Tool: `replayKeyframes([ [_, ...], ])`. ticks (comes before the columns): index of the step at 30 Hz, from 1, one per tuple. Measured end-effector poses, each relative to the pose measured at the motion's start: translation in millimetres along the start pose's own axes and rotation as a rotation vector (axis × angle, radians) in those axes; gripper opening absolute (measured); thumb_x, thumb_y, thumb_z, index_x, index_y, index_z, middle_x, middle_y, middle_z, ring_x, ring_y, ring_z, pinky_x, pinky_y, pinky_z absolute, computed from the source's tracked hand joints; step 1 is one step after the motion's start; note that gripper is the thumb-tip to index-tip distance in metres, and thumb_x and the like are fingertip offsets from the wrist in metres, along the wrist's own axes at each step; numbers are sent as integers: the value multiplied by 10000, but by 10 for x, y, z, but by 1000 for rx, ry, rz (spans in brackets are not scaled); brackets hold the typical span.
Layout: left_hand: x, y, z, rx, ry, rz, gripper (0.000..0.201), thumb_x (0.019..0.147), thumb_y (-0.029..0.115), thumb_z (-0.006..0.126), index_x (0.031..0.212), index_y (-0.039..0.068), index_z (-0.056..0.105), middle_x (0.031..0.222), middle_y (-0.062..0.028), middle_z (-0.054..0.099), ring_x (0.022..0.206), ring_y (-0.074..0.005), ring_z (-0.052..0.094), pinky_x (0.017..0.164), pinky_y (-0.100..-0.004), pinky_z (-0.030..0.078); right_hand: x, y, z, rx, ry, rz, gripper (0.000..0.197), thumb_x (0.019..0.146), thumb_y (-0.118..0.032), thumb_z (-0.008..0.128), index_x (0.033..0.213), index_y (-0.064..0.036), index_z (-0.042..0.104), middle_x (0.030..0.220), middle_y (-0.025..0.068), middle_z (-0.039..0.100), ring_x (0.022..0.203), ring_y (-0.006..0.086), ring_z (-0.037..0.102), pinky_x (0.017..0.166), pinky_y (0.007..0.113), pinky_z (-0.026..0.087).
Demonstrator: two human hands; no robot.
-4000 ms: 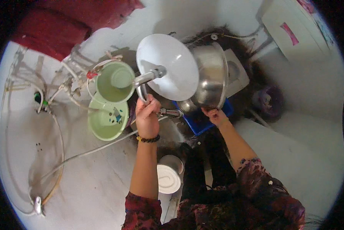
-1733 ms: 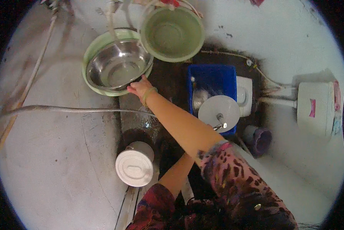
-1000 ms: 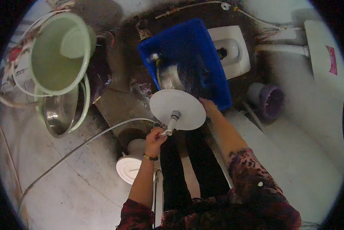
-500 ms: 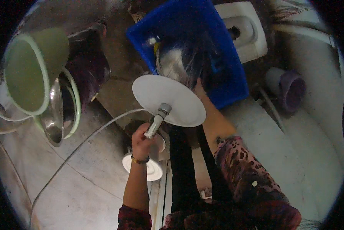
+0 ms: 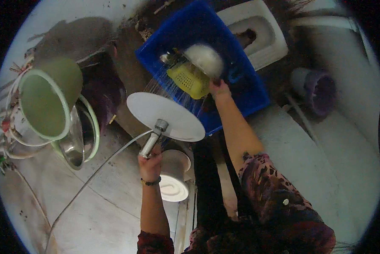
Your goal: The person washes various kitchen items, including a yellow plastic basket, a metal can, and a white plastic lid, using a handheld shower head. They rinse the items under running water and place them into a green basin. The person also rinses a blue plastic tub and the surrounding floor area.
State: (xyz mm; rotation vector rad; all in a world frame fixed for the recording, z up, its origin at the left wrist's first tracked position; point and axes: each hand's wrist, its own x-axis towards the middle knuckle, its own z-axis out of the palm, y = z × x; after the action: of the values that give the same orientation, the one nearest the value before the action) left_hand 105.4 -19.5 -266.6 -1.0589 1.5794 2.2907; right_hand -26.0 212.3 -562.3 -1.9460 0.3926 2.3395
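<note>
Head view: the left hand (image 5: 150, 167) has its fingers wrapped around the chrome handle (image 5: 151, 144) of a white shower head (image 5: 179, 120), its natural hold. Inside the blue tub (image 5: 255, 97), the right hand (image 5: 219, 88) reaches where a yellow perforated basket (image 5: 185, 79) meets a metal bowl (image 5: 205, 60); I cannot tell its fingers' grip. The wet basket should be light but slippery, surest at its rim.

Left fingers (image 5: 155, 158) around chrome shower handle (image 5: 149, 147)
</note>
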Motion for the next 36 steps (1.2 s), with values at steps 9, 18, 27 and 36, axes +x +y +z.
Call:
replayKeyframes([
  [9, -258, 511, 78, 31, -92, -19, 355, 596, -53, 571, 946, -10, 523, 796, -34, 514, 732, -131, 480, 657, -238, 385, -1134, 136, 236, -203, -177, -156, 343, 926, -350, 338, 1039, -77, 513, 1042, 74, 559, 904, 249, 526, 784, 399, 453],
  [18, -577, 1027, 335, 92, -91, 38, 399, 620, -71, 556, 1016, -32, 531, 809, -34, 539, 717, -106, 491, 639, -223, 394, -2334, 552, 938, -815, -332, -245, 437, 878, -396, 464, 1195, -95, 466, 1160, 48, 517, 1043, 195, 483, 830, 346, 427],
  [27, -595, 1354, 277, -39, -61, 219, 162, 632, -78, 524, 694, 48, 444, 778, -34, 518, 734, -139, 470, 698, -258, 369, -2957, 169, 1143, -1349, -624, -354, 485, 782, -352, 610, 1086, 13, 511, 1029, 84, 553, 904, 187, 522, 781, 313, 423],
  [36, -734, 1377, 343, 38, -146, 121, 294, 653, -70, 538, 935, 9, 556, 743, 21, 484, 688, -82, 451, 634, -210, 363, -3263, 164, 1380, -2523, -982, -751, 261, 767, -288, 630, 971, -125, 623, 893, 44, 601, 813, 188, 567, 760, 333, 440],
])
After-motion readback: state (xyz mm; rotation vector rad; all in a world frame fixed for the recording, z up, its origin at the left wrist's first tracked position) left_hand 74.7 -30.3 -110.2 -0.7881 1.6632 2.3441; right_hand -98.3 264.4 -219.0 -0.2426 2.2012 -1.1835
